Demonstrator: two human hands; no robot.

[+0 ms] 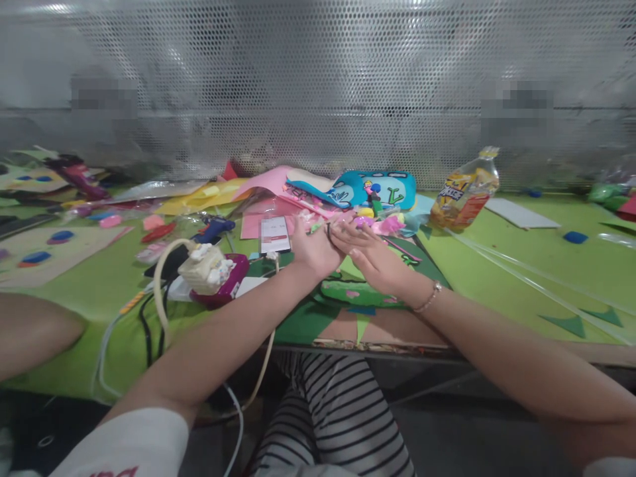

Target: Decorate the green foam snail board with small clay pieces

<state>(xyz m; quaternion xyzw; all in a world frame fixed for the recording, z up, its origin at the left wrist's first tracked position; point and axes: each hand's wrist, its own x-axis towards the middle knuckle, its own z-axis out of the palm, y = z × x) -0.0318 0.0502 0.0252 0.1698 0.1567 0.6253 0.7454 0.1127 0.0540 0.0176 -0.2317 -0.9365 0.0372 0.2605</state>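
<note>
Left hand [312,246] and right hand [365,255], fingers loosely extended, meet at small pink-and-yellow felt pieces [382,224]; advise pinching firmly, wrists braced on green felt mat [477,265].

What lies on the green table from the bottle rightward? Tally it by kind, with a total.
Plastic bottle: 1
Pale flat sheet: 1
Small blue pieces: 2
Dark green triangles: 2
Total: 6, leaving out the clear strips and the blurred heap at the far right edge.
</note>
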